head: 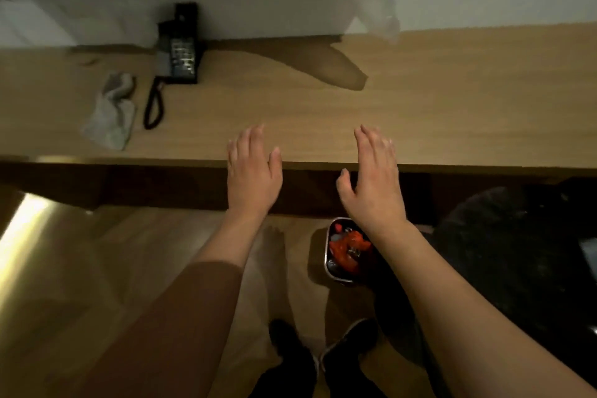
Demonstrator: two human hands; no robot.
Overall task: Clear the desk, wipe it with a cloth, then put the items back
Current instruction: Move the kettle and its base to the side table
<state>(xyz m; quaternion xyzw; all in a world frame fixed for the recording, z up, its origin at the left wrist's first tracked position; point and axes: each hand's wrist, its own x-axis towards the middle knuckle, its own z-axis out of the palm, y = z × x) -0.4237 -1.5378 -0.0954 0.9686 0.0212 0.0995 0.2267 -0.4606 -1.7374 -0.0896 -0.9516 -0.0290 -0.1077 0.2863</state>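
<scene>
Light wooden table (420, 107), mostly bare: only a black corded telephone (179, 55) and crumpled grey cloth (111, 113) remain near its left end. Left hand (253, 171) and right hand (371, 178) hover over the front edge, each grip wide, holding nothing. Clearing appears nearly complete; wiping and restocking seem to remain.

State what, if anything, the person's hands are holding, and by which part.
Nothing is held. The left hand and right hand are both open and empty above the desk edge.
</scene>
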